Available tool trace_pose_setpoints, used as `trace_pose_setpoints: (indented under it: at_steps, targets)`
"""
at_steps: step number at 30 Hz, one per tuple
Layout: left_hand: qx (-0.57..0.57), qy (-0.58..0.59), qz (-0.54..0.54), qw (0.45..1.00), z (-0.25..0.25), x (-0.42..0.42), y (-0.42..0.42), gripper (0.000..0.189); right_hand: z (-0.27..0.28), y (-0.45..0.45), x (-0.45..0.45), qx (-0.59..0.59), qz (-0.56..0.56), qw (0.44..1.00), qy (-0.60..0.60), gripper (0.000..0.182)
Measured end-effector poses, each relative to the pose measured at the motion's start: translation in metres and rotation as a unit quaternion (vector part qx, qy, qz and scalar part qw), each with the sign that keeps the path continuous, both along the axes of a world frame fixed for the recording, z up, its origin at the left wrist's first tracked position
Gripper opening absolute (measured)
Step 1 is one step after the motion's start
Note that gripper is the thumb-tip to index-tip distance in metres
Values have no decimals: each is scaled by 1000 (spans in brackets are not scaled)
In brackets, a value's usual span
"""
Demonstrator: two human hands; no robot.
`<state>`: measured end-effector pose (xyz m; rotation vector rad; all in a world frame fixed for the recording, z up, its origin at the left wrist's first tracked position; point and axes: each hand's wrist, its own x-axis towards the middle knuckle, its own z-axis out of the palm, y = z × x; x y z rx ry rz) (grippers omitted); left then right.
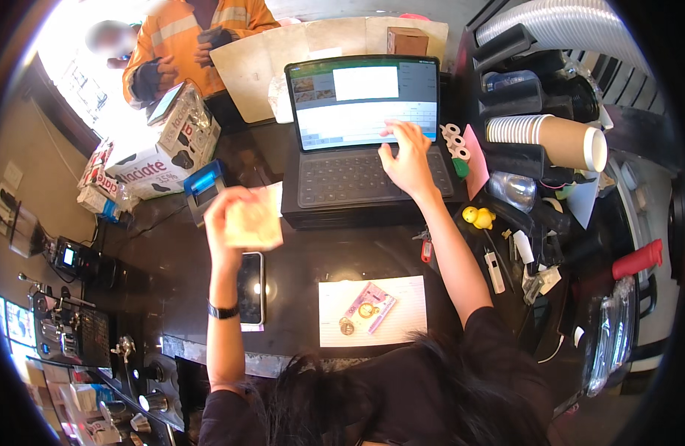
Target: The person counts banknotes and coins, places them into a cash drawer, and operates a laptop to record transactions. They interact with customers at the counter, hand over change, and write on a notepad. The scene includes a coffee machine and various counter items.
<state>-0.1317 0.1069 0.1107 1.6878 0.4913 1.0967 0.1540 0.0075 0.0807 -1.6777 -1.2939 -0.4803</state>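
My left hand [225, 214] grips a yellowish paper banknote [254, 220], somewhat blurred, above the dark counter. My right hand [406, 156] has its fingers spread at the lower part of a lit tablet screen [365, 106], above its dark keyboard [348, 178]; whether a fingertip touches the glass I cannot tell. A lined paper sheet [331, 329] lies on the counter, bearing a pinkish banknote [384, 312] with coins [347, 326] on and beside it. Beside my left forearm lies a smartphone [253, 295], face up.
A person in an orange jacket [181, 50] stands beyond the counter. Milk cartons [147, 170] and a blue-lit device [204, 184] are at left. To the right are paper rolls [457, 142], a yellow figurine [478, 217], keys with a red tag [427, 251] and stacked paper cups [565, 139].
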Motion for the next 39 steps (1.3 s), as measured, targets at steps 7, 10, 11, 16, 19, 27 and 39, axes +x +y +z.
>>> trace_pose_setpoints:
  at_steps: [7, 10, 11, 16, 19, 27, 39]
  targets:
    - [-32, 125, -165, 978, -15, 12, -28, 35, 21, 46, 4, -62, 16, 996, -68, 20]
    - [-39, 47, -189, 980, -37, 21, -24, 22, 26, 60, -4, -72, 6, 991, -112, 19]
    - [-43, 67, -148, 986, -38, 22, -24, 19, 28, 63, -5, -70, 1, 990, -119, 19]
    - [36, 48, 14, 998, -38, 29, -12, 19, 12, 35, -10, 0, -57, 998, -16, 19]
    - [2, 14, 34, 999, -22, 34, -13, 30, -10, 2, 2, -25, -182, 983, -9, 20]
    - [266, 361, 75, 891, 7, 81, 3, 37, -21, -20, 28, -79, -199, 977, 27, 33]
    - [334, 447, 110, 822, -8, 131, 22, 61, -15, 35, -29, -168, 57, 978, -112, 21]
